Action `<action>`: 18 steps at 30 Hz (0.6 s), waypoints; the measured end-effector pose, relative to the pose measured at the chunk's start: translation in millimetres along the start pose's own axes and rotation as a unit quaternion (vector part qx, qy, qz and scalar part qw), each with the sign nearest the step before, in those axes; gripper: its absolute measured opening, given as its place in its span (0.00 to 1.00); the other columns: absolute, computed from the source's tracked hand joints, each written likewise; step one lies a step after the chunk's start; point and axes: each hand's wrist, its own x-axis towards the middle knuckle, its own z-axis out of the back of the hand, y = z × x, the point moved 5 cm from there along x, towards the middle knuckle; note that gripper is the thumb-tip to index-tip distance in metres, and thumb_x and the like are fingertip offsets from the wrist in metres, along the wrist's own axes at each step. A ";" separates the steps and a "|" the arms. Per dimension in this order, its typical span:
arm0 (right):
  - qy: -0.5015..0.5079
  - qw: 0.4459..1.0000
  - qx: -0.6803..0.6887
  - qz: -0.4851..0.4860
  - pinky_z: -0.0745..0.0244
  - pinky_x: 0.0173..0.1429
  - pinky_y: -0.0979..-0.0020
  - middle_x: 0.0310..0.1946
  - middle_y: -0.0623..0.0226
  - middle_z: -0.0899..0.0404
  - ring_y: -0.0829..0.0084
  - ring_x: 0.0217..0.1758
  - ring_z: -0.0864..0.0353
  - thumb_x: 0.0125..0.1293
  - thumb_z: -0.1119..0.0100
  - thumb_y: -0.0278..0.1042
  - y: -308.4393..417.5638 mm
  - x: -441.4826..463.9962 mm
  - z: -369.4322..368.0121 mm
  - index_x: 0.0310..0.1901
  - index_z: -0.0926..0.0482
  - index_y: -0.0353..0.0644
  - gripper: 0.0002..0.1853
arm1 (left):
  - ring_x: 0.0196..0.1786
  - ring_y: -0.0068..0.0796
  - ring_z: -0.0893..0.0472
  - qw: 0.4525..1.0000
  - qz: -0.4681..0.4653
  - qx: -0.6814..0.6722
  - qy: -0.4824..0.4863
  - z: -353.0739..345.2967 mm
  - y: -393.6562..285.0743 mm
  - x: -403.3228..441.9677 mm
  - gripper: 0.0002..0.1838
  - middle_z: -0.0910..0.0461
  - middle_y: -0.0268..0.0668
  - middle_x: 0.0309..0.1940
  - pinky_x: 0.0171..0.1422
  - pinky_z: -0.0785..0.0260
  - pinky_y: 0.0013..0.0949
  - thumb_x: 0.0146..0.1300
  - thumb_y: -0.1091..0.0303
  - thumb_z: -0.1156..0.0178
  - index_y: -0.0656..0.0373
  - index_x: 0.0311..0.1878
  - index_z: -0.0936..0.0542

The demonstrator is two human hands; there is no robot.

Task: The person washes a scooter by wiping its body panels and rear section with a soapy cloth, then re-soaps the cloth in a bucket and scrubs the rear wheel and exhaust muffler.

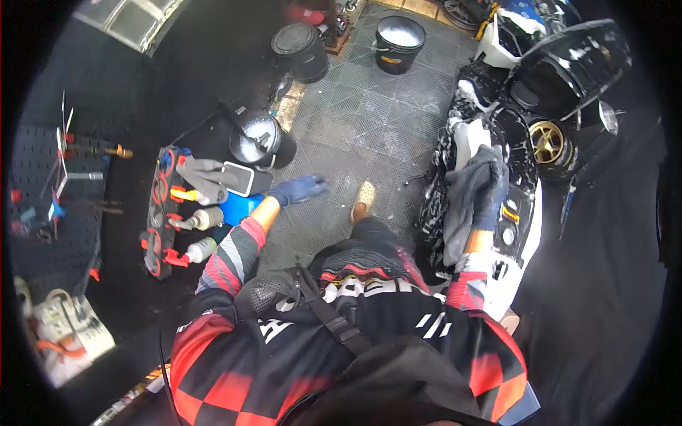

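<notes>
My right hand (490, 204), in a dark blue glove, is closed on a grey cloth (463, 193). The cloth lies against the body of a black and white scooter (524, 177) streaked with white suds, and one end hangs down its side. My left hand (300, 190), gloved in the same blue, is stretched out over the floor on the other side, its fingers extended and nothing visible in it. Close by that hand are a blue container (241, 209) and a bucket of suds (254, 142) with a dark brush-like tool across it.
Several spray bottles (202, 248) hang on a rack (158, 213) at left. Further ahead stand a lidded black bucket (300, 51) and a foam-filled bucket (400, 44) on the tiled floor (348, 121). A gold-rimmed wheel (548, 142) sits beyond the scooter.
</notes>
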 end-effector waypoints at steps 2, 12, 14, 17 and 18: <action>-0.015 0.989 -0.136 0.060 0.28 0.55 0.69 0.40 0.63 0.18 0.68 0.45 0.21 0.68 0.47 0.37 -16.8 48.2 -12.1 0.44 0.18 0.34 0.15 | 0.61 0.46 0.26 0.999 0.023 0.022 -0.028 39.7 42.2 -10.2 0.25 0.25 0.48 0.59 0.64 0.34 0.42 0.68 0.52 0.50 0.61 0.60 0.27; 0.058 0.989 -0.133 -0.002 0.27 0.44 0.77 0.35 0.71 0.20 0.80 0.36 0.25 0.63 0.38 0.28 -79.7 311.7 -194.8 0.41 0.22 0.39 0.06 | 0.48 0.54 0.21 0.956 0.108 0.135 -0.236 148.1 191.9 -33.0 0.16 0.22 0.54 0.46 0.54 0.29 0.47 0.69 0.68 0.52 0.60 0.58 0.28; 0.089 0.991 -0.101 0.018 0.26 0.44 0.76 0.35 0.71 0.20 0.80 0.36 0.24 0.62 0.38 0.27 -101.0 379.2 -232.2 0.42 0.22 0.39 0.07 | 0.47 0.41 0.21 0.913 0.307 -0.217 -0.160 154.1 197.4 -29.0 0.16 0.21 0.45 0.43 0.52 0.29 0.44 0.71 0.61 0.54 0.57 0.55 0.25; 0.044 0.994 -0.096 0.035 0.26 0.45 0.75 0.37 0.70 0.20 0.80 0.37 0.24 0.62 0.38 0.27 -117.9 466.4 -291.6 0.46 0.21 0.39 0.11 | 0.43 0.34 0.21 0.837 0.372 -0.373 -0.151 130.8 255.2 -18.7 0.16 0.20 0.39 0.40 0.47 0.28 0.41 0.70 0.54 0.53 0.52 0.50 0.23; 0.046 0.984 -0.152 0.083 0.26 0.47 0.74 0.37 0.70 0.20 0.79 0.38 0.24 0.62 0.38 0.27 -128.8 498.6 -305.8 0.47 0.21 0.39 0.12 | 0.43 0.37 0.21 0.859 0.364 -0.331 -0.144 129.8 270.0 -14.0 0.16 0.20 0.42 0.40 0.47 0.28 0.43 0.70 0.54 0.52 0.51 0.51 0.23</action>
